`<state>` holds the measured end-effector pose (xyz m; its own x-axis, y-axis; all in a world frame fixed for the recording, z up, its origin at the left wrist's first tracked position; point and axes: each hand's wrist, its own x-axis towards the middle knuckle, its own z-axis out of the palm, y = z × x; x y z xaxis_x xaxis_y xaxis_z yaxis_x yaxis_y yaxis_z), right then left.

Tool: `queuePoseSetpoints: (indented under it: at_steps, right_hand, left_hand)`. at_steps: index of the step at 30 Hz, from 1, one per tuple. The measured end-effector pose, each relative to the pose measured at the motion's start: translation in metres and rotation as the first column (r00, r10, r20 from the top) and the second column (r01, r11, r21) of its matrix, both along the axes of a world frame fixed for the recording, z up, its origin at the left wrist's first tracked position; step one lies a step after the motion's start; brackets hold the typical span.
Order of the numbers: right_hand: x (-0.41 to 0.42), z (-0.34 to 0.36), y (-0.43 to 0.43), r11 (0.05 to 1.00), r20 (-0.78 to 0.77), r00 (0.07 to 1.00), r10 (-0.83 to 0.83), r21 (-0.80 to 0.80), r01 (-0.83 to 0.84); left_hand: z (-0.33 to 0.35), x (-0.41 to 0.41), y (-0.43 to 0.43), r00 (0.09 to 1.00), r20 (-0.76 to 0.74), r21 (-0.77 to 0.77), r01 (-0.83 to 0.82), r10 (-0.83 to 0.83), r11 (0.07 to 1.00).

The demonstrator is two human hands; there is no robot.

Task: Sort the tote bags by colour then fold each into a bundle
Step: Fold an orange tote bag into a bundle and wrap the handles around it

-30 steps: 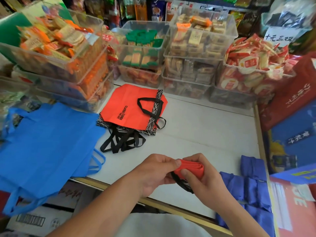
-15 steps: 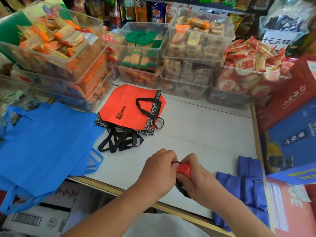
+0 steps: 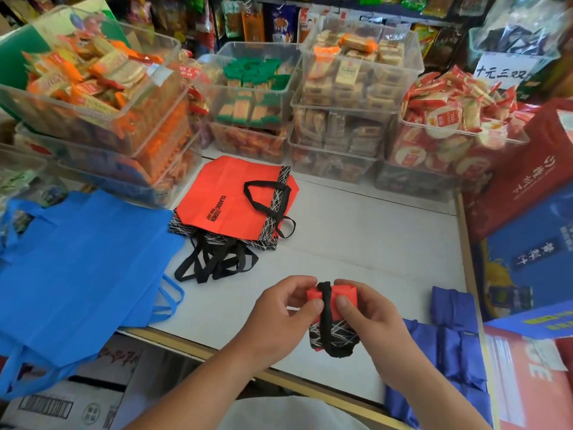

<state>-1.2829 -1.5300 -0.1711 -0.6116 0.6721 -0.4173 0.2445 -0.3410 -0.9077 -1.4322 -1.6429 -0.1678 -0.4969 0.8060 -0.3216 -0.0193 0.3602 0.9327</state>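
Note:
Both hands hold a small red tote bundle above the table's front edge, its black strap wound round the middle and its black-and-white trim below. My left hand pinches its left side and my right hand grips its right side. A stack of flat red tote bags with black handles lies at the back left of the white table. Flat light-blue tote bags hang over the table's left edge. Folded dark-blue bundles sit at the front right.
Clear plastic bins of packaged snacks line the back and left of the table. Red and blue gift boxes stand along the right side. A cardboard carton sits below the table at the lower left.
The red bundle was squeezed between both hands, then turned upright; the black strap now runs round its middle and the patterned trim shows. The hands have spread slightly apart.

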Motion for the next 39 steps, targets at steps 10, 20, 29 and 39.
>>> queuePoseSetpoints:
  at_steps: [10, 20, 29, 39]
  right_hand:
    - [0.002, 0.004, 0.001, 0.996, 0.041, 0.996, -0.082, 0.038, 0.08]
    - [0.017, -0.04, 0.012, 0.967, 0.16, 0.965, -0.208, -0.117, 0.228]
    - [0.052, -0.105, -0.004, 0.987, 0.527, 0.84, -0.126, 0.153, 0.052]
    - [0.044, -0.157, -0.011, 0.833, 0.667, 0.742, -0.069, 0.448, -0.325]
  left_hand:
    - [-0.013, 0.006, 0.014, 0.994, 0.105, -0.015, -0.009, 0.01, 1.0]
    - [-0.066, 0.022, 0.017, 0.965, 0.261, -0.191, 0.067, -0.015, 0.979]
    - [-0.175, 0.031, 0.025, 0.986, 0.164, -0.496, 0.094, -0.013, 0.863]
    - [-0.182, 0.033, 0.019, 0.993, 0.115, -0.488, 0.091, -0.039, 0.868]
